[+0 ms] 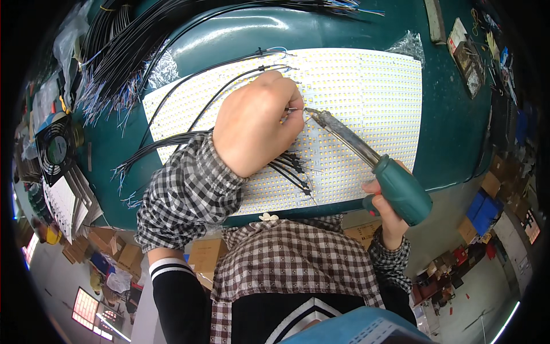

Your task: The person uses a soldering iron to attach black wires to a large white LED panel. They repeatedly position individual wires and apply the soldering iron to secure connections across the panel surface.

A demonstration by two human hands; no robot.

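A white LED board [378, 114], covered in rows of small yellowish chips, lies on the green table. Above its middle, my left hand [260, 117] pinches the thin end of a wire against the board; the wire is mostly hidden by my fingers. My right hand [389, 212] is wrapped round the green handle of a soldering iron [355, 143]. The iron's tip meets the board right beside my left fingertips. Black cables [223, 86] with stripped ends run across the board's left part, and several short cable ends [289, 166] lie below my left hand.
Thick bundles of black cables [132, 46] with coloured wire ends fill the table's far left. A small black fan [55, 146] and stacked papers [71, 200] stand at the left edge. A worn metal box [467, 60] sits at the far right. Cardboard boxes [206, 255] are below the table.
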